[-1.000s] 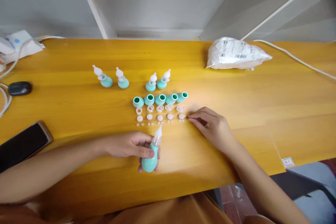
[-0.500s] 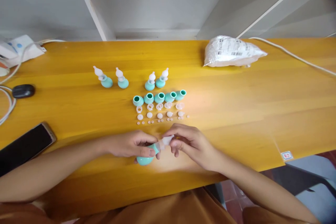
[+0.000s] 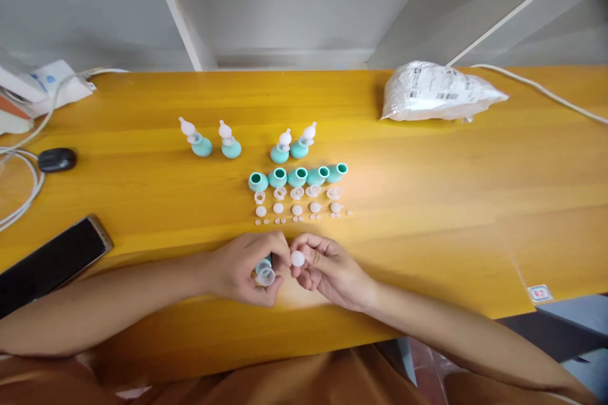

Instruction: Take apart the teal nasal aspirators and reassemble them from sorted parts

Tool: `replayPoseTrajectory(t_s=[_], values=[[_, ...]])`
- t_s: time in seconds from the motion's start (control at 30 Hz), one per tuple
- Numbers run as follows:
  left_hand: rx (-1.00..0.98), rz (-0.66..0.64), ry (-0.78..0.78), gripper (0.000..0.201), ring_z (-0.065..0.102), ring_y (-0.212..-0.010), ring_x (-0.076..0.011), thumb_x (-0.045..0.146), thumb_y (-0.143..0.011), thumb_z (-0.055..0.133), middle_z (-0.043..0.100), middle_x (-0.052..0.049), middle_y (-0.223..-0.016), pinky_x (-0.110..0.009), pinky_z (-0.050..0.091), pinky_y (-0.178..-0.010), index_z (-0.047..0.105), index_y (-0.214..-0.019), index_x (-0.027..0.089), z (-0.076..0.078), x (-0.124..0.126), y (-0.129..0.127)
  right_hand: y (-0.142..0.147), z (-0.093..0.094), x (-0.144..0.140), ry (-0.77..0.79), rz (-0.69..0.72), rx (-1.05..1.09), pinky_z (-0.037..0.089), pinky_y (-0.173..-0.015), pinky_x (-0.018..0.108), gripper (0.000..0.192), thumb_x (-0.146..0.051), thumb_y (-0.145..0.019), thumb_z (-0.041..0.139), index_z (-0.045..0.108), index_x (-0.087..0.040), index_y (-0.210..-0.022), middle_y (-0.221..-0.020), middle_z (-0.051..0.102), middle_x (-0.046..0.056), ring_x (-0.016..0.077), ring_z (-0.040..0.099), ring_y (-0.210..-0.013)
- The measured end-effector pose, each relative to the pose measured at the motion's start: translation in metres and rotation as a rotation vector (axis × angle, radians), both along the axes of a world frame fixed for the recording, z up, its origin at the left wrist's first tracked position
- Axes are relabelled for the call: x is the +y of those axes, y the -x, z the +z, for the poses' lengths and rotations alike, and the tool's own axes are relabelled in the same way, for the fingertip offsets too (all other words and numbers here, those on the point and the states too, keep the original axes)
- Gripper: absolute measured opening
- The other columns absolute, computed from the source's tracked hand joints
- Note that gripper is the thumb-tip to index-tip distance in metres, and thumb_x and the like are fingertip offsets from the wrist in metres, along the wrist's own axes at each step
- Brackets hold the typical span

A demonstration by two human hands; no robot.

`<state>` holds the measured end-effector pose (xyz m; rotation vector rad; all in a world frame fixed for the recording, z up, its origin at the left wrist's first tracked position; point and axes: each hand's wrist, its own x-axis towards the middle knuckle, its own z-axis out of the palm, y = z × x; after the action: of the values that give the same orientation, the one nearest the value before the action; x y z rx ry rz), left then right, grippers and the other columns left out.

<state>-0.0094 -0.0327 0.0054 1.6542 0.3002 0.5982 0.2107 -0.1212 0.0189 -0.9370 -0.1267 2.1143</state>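
Note:
My left hand is wrapped round a teal squeeze bulb, mostly hidden by the fingers. A clear plastic collar sits in its neck, its opening tipped up and toward me. Close by on the right, my right hand pinches a white nozzle piece, whose round end faces the camera. The left fingertips come very near this piece; I cannot tell if they touch it. Beyond my hands lie rows of parts: teal bulbs, clear collars, white tips and tiny clear discs.
Several teal bulbs with white tips fitted stand farther back on the wooden table. A white plastic bag lies at the back right. On the left are a phone, a black mouse and white cables.
The white piece, earlier at the clear collar, is now apart from it in my right hand. My left hand has turned the bulb so its collar faces up toward me.

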Motion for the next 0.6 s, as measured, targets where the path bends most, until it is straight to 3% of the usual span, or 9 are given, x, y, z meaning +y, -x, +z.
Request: replayPoseTrajectory(t_s=[0.07,0.17,0.4,0.6], values=[[-0.040,0.069,-0.043,0.046,0.062,-0.073,-0.0114,0.010,-0.088,0.080,0.067,0.001,-0.094,-0.022,0.053,-0.070,0.060,-0.128,0.023,0.002,0.000,-0.001,0.002,-0.001,-0.002,-0.031,0.020,0.036,0.056,-0.062,0.016,0.042,-0.049,-0.095,0.094,0.070,-0.016,-0.102,-0.085,0.078,0.003,0.0081,0.071,-0.064],[-0.027,0.061,-0.023,0.030,0.064,-0.077,-0.0099,0.016,-0.097,0.083,0.066,-0.002,-0.099,-0.020,0.055,-0.074,0.067,-0.121,0.022,0.005,0.002,-0.003,0.003,-0.005,-0.004,-0.070,0.037,-0.004,0.056,-0.062,0.016,0.041,-0.050,-0.098,0.092,0.067,-0.017,-0.100,-0.082,0.076,0.001,0.0086,0.072,-0.063],[-0.061,0.025,0.039,0.025,0.072,-0.090,-0.0149,0.031,-0.097,0.089,0.071,-0.007,-0.109,-0.025,0.062,-0.083,0.075,-0.114,0.021,0.007,0.009,-0.006,0.009,-0.009,-0.009,-0.160,0.115,-0.068,0.053,-0.059,0.018,0.045,-0.058,-0.102,0.085,0.066,-0.017,-0.108,-0.092,0.075,0.002,0.0085,0.069,-0.064],[-0.034,0.045,0.102,0.025,0.076,-0.094,-0.0163,0.036,-0.095,0.091,0.078,-0.007,-0.106,-0.025,0.061,-0.087,0.075,-0.105,0.019,0.010,0.011,-0.006,0.010,-0.002,-0.018,-0.273,0.126,-0.215,0.044,-0.052,0.017,0.036,-0.054,-0.112,0.070,0.056,-0.022,-0.107,-0.082,0.063,-0.004,0.0055,0.053,-0.055]])
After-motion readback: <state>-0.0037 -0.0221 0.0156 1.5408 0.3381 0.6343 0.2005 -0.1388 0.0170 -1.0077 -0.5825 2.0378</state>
